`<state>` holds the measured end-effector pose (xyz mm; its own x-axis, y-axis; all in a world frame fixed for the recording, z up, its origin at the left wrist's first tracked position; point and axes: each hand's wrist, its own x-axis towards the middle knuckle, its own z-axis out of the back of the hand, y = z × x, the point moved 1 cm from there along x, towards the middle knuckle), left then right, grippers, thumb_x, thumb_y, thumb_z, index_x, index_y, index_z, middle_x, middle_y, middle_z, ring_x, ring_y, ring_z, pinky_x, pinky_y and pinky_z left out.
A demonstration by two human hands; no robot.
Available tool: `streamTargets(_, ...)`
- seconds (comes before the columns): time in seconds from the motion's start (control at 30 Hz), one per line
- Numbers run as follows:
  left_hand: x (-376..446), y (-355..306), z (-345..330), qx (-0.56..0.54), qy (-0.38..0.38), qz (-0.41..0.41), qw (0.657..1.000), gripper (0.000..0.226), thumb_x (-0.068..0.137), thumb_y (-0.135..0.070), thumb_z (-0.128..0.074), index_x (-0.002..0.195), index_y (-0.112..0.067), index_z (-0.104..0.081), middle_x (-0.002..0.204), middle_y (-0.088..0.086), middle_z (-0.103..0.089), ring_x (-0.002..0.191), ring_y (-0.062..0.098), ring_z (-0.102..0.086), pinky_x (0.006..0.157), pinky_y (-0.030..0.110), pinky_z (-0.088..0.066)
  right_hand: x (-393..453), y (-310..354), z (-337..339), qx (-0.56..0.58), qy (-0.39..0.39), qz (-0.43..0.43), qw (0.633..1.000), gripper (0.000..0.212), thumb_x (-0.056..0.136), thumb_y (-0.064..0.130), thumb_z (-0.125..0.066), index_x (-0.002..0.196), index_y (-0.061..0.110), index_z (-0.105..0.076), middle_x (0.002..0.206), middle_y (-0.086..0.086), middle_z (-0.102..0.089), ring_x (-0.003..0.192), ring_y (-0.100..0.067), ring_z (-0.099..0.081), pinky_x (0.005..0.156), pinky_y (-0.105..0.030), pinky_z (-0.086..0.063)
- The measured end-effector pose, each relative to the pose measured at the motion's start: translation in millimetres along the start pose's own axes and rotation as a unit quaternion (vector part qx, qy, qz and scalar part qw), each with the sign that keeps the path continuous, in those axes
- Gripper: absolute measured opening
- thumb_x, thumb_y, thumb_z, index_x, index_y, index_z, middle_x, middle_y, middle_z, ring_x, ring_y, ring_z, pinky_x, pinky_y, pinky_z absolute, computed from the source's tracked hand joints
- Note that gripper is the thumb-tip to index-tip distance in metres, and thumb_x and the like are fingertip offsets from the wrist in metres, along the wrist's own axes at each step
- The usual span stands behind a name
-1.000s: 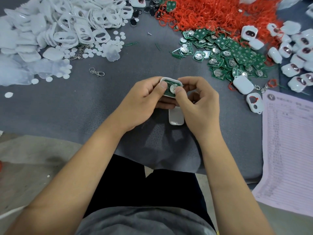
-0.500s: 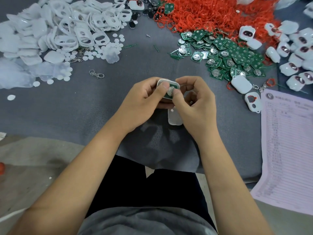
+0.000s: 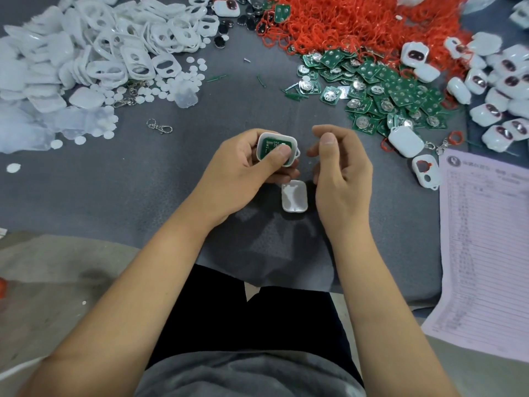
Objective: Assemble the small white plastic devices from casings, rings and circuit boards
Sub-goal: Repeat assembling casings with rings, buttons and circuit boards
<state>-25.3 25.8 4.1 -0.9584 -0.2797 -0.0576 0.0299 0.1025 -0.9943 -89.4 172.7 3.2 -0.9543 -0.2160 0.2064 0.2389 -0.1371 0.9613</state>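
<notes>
Matt grey cloth (image 3: 143, 173), glossy white plastic casing (image 3: 294, 199), printed paper sheet (image 3: 481, 239)

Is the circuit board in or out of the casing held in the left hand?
In. The green circuit board sits inside the white casing, its rim showing around it, with the left hand thumb pressing on it.

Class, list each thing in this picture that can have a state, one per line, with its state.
Left hand: grips casing, thumb on board.
Right hand: loosely curled, holding nothing.
Held casing: open, green circuit board inside.
Loose casing half: on cloth, hollow up.
</notes>
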Motion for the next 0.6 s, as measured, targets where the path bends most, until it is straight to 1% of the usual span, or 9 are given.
streamTargets(0.13,-0.5,-2.2,-0.2,0.001,0.016,0.002,1.0,0.015,0.101,-0.016,-0.064,0.112,-0.007,-0.067,0.094,0.006,-0.079,0.089,0.026,-0.079,0.078,0.028,-0.062,-0.2,-0.4,-0.2,-0.004,0.003,0.0,1.0,0.02,0.108,0.022,-0.047,0.111,0.017,-0.066,0.087,0.004,-0.067,0.069,-0.002,-0.057,0.069,-0.03,-0.046)
streamTargets(0.2,0.0,-2.4,-0.3,0.001,0.022,0.006,1.0,0.017,0.1,-0.016,-0.063,0.113,-0.006,-0.066,0.093,0.005,-0.079,0.088,0.026,-0.079,0.078,0.028,-0.063,0.1,-0.4,-0.5,-0.006,0.002,0.0,1.0,0.02,0.107,0.023,-0.047,0.111,0.018,-0.066,0.086,0.004,-0.067,0.069,-0.004,-0.057,0.069,-0.031,-0.046)
streamTargets(0.3,0.5,-2.1,-0.3,0.004,0.032,0.014,0.999,0.019,0.101,-0.014,-0.062,0.116,-0.002,-0.064,0.092,0.005,-0.08,0.086,0.026,-0.079,0.075,0.026,-0.062,0.6,-0.9,-0.1,-0.014,0.003,0.002,1.0,0.021,0.107,0.024,-0.047,0.11,0.018,-0.066,0.083,0.003,-0.067,0.067,-0.009,-0.056,0.067,-0.033,-0.046)
streamTargets(0.4,-0.7,-2.4,0.4,-0.006,0.03,0.005,1.0,0.021,0.099,-0.019,-0.064,0.115,-0.004,-0.065,0.094,0.007,-0.08,0.085,0.027,-0.079,0.072,0.026,-0.062,0.4,-2.1,0.5,-0.02,0.004,0.001,1.0,0.022,0.108,0.023,-0.048,0.11,0.015,-0.068,0.082,0.004,-0.067,0.067,-0.008,-0.057,0.067,-0.032,-0.047)
streamTargets(0.5,-1.2,-1.9,1.3,-0.003,0.004,-0.017,1.0,0.023,0.099,-0.024,-0.068,0.115,-0.007,-0.065,0.1,0.01,-0.08,0.077,0.022,-0.078,0.059,0.023,-0.057,1.1,-2.8,0.7,-0.016,0.002,-0.005,1.0,0.024,0.108,0.023,-0.047,0.11,0.013,-0.069,0.083,0.002,-0.068,0.068,-0.006,-0.058,0.069,-0.031,-0.046)
streamTargets(0.57,-0.2,0.8,1.2,0.019,-0.017,-0.025,0.999,0.026,0.096,-0.03,-0.071,0.113,-0.011,-0.065,0.1,0.014,-0.078,0.066,0.014,-0.071,0.051,0.021,-0.05,1.6,-3.1,1.0,-0.012,-0.001,-0.005,1.0,0.024,0.107,0.024,-0.047,0.109,0.014,-0.069,0.083,0.001,-0.068,0.068,-0.007,-0.058,0.069,-0.031,-0.045)
streamTargets(0.6,0.6,2.7,1.4,0.026,-0.025,-0.026,0.999,0.026,0.095,-0.034,-0.072,0.111,-0.014,-0.066,0.1,0.019,-0.076,0.061,0.011,-0.064,0.05,0.021,-0.046,1.7,-3.0,1.2,-0.01,-0.004,-0.004,1.0,0.024,0.107,0.024,-0.047,0.108,0.015,-0.069,0.082,0.002,-0.068,0.067,-0.008,-0.058,0.069,-0.032,-0.045)
